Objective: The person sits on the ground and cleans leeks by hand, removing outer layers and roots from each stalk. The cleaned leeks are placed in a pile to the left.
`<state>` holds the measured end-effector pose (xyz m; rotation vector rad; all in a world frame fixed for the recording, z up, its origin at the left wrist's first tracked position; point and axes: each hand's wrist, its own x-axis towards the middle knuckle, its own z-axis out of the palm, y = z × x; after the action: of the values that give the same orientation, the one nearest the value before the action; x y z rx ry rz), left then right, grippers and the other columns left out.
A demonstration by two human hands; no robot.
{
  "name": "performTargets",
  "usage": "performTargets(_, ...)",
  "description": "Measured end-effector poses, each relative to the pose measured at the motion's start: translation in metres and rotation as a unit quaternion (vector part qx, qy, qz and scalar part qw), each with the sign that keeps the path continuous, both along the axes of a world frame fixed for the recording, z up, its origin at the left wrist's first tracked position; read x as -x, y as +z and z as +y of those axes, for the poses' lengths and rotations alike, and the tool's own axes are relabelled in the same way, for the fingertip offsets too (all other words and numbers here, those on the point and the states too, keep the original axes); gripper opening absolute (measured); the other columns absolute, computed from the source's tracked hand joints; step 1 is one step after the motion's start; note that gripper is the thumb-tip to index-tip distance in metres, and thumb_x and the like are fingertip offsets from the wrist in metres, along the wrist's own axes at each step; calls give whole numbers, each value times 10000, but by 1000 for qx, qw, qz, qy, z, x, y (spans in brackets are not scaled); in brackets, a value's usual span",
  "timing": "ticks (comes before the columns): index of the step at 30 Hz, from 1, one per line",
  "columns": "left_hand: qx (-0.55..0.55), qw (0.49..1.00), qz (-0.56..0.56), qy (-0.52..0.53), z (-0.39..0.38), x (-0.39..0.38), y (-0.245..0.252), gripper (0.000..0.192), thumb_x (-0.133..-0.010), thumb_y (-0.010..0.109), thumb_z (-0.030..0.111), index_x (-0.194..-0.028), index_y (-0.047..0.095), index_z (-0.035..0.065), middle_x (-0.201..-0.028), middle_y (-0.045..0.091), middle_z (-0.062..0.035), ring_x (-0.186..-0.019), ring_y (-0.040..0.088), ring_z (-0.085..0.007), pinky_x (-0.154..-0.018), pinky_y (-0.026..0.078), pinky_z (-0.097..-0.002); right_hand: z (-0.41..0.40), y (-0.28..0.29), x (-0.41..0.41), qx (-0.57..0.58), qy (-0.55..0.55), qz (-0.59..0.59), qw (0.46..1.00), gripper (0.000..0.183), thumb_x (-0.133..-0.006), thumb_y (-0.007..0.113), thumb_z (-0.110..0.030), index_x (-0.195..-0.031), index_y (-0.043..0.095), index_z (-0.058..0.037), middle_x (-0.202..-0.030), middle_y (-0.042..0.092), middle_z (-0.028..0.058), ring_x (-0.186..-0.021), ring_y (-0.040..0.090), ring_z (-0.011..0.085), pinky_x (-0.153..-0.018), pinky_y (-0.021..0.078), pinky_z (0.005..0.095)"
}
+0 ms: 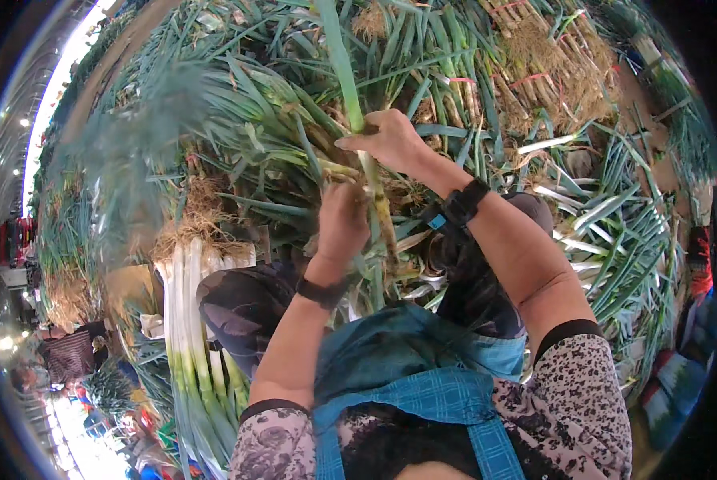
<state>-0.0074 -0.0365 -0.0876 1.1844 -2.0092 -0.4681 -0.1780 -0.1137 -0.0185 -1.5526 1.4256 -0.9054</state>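
Note:
My right hand pinches a long green onion between thumb and fingers, where its green leaf meets the pale stalk. The lower stalk, yellowish and dirty, hangs down below that hand towards my lap. Just left of this stalk is my left hand, blurred, with its fingers curled. Whether it grips a leaf or part of the stalk cannot be made out. Behind both hands lies a heap of untrimmed green onions. Clean white-stalked onions lie to the left of my knee, roots pointing away from me.
Tied bundles of rooted onions lie at the back right. Loose onions with white stalks are piled to the right. More onions stand along the left. A person in striped clothing is at the far lower left.

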Motion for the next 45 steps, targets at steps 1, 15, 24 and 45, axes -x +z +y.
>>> performTargets(1,-25,998,-27,-41,7,-4,-10,127,-768,558,-22,-879,577,35,-890,607,-187,-875,551,-382,-762,444,-459,0,2,0,8,-16,37,999,415,-746,798,-329,-876,699,51,-679,657,97,-587,573,133,-577,461,327)
performTargets(15,-29,998,21,52,13,8,49,282,-755,760,112,-968,616,-2,-841,655,-151,-726,635,-273,-669,510,-347,4,25,10,-6,-110,24,994,562,-661,832,-445,-942,703,24,-728,671,83,-644,605,138,-623,489,320)
performTargets(24,-188,957,204,89,-2,18,57,170,-811,698,15,-950,608,-25,-848,635,-51,-784,547,-84,-722,472,-251,13,12,4,-48,12,-162,986,410,-782,780,-306,-985,690,37,-773,670,61,-670,557,100,-620,475,314)
performTargets(45,-254,933,-119,-226,66,-15,-48,259,-826,552,-14,-1077,593,37,-915,628,-173,-778,603,-306,-714,489,-381,-10,19,20,51,-170,-6,984,418,-771,762,-390,-816,678,16,-670,654,150,-621,636,250,-623,488,394)
